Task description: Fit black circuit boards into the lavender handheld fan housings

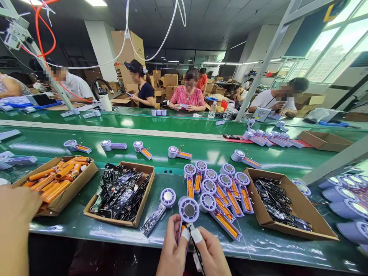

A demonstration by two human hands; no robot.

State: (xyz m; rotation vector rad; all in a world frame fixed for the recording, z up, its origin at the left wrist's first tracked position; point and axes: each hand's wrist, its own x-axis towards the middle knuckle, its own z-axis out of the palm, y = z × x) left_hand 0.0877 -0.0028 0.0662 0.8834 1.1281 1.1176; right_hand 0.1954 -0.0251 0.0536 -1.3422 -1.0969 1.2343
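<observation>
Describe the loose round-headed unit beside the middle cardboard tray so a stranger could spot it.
On the green conveyor belt, find the cardboard tray of black circuit boards left of centre. Just right of it lies a lilac round-headed unit. Unlike the neighbouring units, which show orange strips, its handle shows a bare circuit board.

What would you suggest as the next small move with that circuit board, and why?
Probably seat the black circuit board into the lilac housing: the right hand holds it right against the housing, which the left hand steadies.

White pillar [100, 50], cardboard cartons [171, 79], bright windows [336, 50]
</observation>
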